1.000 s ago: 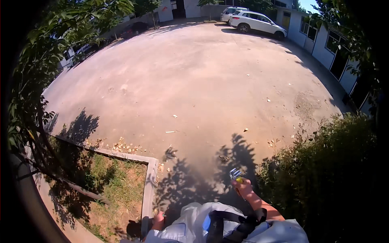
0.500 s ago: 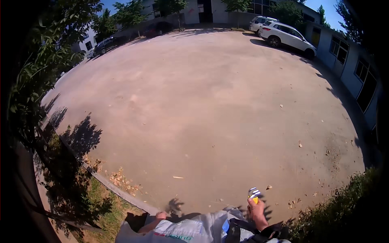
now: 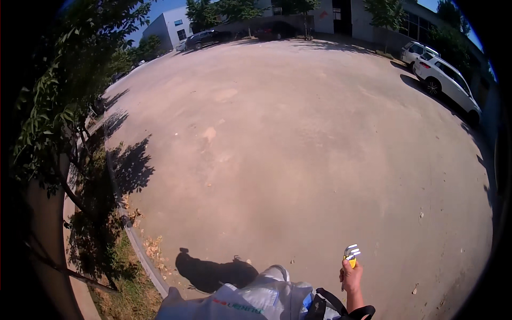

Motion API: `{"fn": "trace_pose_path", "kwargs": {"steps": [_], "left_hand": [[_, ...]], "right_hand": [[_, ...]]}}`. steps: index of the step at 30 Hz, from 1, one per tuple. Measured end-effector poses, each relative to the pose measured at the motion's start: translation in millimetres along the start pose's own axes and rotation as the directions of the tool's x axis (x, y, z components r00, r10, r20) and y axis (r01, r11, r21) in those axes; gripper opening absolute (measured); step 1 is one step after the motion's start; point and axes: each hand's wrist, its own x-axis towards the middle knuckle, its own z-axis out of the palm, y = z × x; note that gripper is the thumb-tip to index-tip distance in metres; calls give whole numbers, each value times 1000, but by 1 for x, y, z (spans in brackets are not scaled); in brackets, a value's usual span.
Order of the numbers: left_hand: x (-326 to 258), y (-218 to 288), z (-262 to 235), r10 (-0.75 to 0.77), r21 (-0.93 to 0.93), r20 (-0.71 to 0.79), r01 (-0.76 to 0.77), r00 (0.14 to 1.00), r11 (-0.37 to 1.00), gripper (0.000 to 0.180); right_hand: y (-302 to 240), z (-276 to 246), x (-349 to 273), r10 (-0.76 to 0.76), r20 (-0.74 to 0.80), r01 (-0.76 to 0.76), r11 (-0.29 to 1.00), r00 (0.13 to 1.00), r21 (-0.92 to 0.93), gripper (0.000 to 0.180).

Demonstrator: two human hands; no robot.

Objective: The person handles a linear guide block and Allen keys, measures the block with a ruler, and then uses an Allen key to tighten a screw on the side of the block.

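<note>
Holds a small tool in the right hand, with fingers curled tight round it. Pokes up out of the top of that hand, with shiny silver prongs at the end and a yellow part just over the fingers. Touches only the right hand, up in the air above the pale ground. Cannot see the left hand, so cannot tell if clenched, let go or holding something. Cannot say how near to the tool, either.

Look below the tool and to the left for a grey-white top with red and green marks. Find a black strap also below the tool, just a bit to the left. Farther left of the tool, spot a dark, round shadow on the ground. Well to the left of the tool, see dry leaves along a thin curb, some grass and a leafy tree. To the right of the tool and a little lower, see a small pale leaf. Far past the tool and to the right, find a white car. Far past the tool and to the left, find a black car near a pale building.
</note>
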Motion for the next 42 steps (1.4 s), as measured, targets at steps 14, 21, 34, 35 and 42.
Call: {"fn": "trace_pose_path", "kwargs": {"steps": [14, 21, 34, 35, 42], "left_hand": [[591, 30, -434, -546, -798, 133, 416, 827, 436, 28], [919, 73, -690, -357, -866, -361, -168, 862, 471, 21], [1032, 37, -640, -668, -751, 546, 649, 505, -123, 22], [1060, 28, -651, -681, -738, 557, 659, 476, -144, 22], [1407, -25, -865, -734, -932, 101, 322, 672, 166, 24]], "right_hand": [[-131, 14, 474, -57, -120, 68, 994, 991, 85, 28], [-191, 52, 708, 17, -129, -4, 995, 991, 101, 25], [-420, 128, 1187, -16, 62, 11, 997, 998, 79, 24], [-430, 134, 1220, -7, 60, 2, 997, 998, 71, 25], [-523, 173, 1418, 27, -27, -22, 988, 999, 154, 25]]}}
